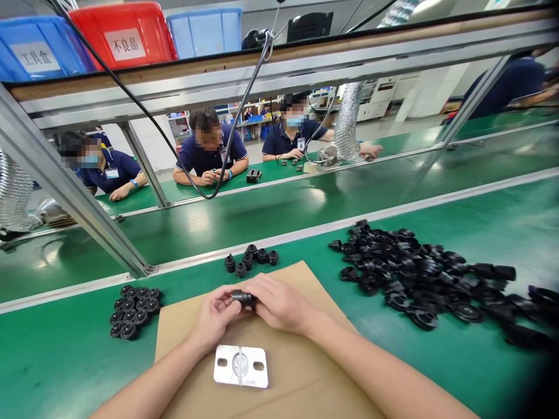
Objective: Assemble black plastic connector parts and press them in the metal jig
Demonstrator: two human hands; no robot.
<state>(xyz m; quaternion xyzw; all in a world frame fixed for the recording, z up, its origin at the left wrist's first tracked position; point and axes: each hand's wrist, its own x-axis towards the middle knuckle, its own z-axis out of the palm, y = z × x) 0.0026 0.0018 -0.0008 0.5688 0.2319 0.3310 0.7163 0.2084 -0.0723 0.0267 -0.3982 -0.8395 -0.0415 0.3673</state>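
Between my two hands is a small black cylindrical plastic part (243,299), held above a brown cardboard sheet (301,302). My left hand (215,317) pinches its left end with thumb and fingers. From the right, my right hand (277,304) closes its fingers over the other end, hiding part of it. Just below my hands, a silver metal plate (248,375) with two slots and a round recess in the middle lies on the cardboard.
Black parts (135,311) stand grouped at the left; several more (247,265) sit behind the cardboard. A large heap of black parts (419,267) spreads on the right. A metal frame post (87,198) rises at the left, bins (124,35) overhead. Co-workers (209,145) sit across the green bench.
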